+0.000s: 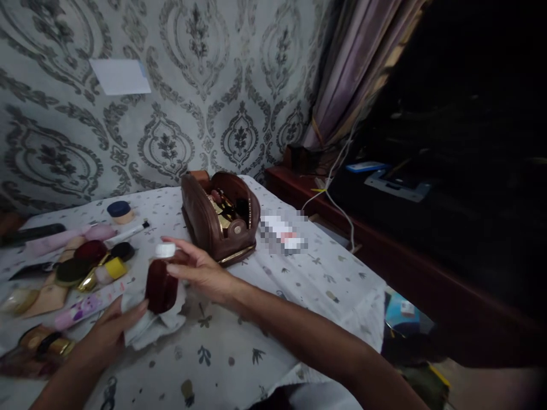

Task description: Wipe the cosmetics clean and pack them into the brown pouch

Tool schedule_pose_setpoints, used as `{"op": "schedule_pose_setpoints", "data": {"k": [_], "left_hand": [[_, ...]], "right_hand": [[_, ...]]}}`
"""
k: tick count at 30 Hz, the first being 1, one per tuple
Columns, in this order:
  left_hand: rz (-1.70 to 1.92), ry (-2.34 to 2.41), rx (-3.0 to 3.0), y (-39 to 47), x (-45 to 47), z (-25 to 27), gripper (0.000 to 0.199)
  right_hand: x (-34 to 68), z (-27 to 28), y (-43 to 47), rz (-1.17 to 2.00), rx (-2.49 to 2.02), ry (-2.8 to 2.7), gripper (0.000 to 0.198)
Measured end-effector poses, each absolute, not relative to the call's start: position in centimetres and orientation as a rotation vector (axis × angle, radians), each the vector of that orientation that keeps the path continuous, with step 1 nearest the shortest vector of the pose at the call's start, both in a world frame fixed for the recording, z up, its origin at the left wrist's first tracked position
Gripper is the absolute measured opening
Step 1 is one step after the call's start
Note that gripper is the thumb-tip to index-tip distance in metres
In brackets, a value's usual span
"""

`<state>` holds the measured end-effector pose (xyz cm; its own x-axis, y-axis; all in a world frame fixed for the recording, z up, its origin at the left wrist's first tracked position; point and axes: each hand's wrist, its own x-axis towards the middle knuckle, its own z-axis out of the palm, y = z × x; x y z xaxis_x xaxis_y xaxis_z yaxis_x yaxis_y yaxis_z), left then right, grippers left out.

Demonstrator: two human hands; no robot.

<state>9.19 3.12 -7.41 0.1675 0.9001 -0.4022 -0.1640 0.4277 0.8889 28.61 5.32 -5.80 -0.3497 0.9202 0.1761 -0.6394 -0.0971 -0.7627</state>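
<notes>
A dark red-brown bottle (161,287) with a white cap is held upright in front of me. My right hand (205,272) grips it near the shoulder, thumb on the near side and fingers behind. Low on the bottle's left side, my left hand (117,324) presses a white cloth (156,329) against it; part of that hand's fingers is hidden by the cloth. Beyond my right hand stands a brown leather bag (200,222), unzipped, with several small items inside that I cannot make out.
Several cosmetics lie to the left, among them a purple-and-white tube (85,304), a yellow-capped jar (113,270) and a blue-lidded jar (120,212). A blurred white item (284,233) lies right of the bag. Cables (342,165) hang over the dark red furniture (376,250) at right.
</notes>
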Motion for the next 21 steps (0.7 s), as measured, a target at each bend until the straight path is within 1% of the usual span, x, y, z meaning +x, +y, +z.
{"op": "schedule_pose_setpoints", "data": {"k": [4, 6, 8, 10, 12, 14, 19, 21], "left_hand": [[0.923, 1.043, 0.814, 3.8, 9.6, -7.1, 0.064], [0.906, 0.971, 0.856, 4.2, 9.5, -6.7, 0.062], [0.904, 0.939, 0.901, 4.6, 9.2, -6.4, 0.054], [0.898, 0.917, 0.965, 5.1, 8.6, -6.2, 0.049], [0.887, 0.919, 1.071, 5.5, 7.9, -6.1, 0.046], [0.876, 1.003, 1.234, 6.0, 7.2, -6.3, 0.041], [0.899, 1.336, 1.728, 6.4, 6.9, -6.3, 0.035], [0.926, 1.383, 1.9, 6.1, 7.4, -6.0, 0.033]], "right_hand": [[28.7, -6.5, 5.8, 1.667, -0.476, -1.02, 0.062], [28.6, -6.9, 6.0, 1.637, -0.501, -1.046, 0.053], [28.5, -7.2, 6.1, 1.594, -0.529, -1.06, 0.045], [28.5, -7.3, 6.0, 1.564, -0.566, -1.092, 0.047], [28.6, -7.4, 5.9, 1.552, -0.613, -1.16, 0.053], [28.6, -7.5, 5.9, 1.508, -0.676, -1.264, 0.053], [28.4, -8.0, 5.5, 1.306, -0.813, -1.469, 0.039], [28.4, -8.2, 5.0, 1.227, -0.843, -1.51, 0.037]]}}
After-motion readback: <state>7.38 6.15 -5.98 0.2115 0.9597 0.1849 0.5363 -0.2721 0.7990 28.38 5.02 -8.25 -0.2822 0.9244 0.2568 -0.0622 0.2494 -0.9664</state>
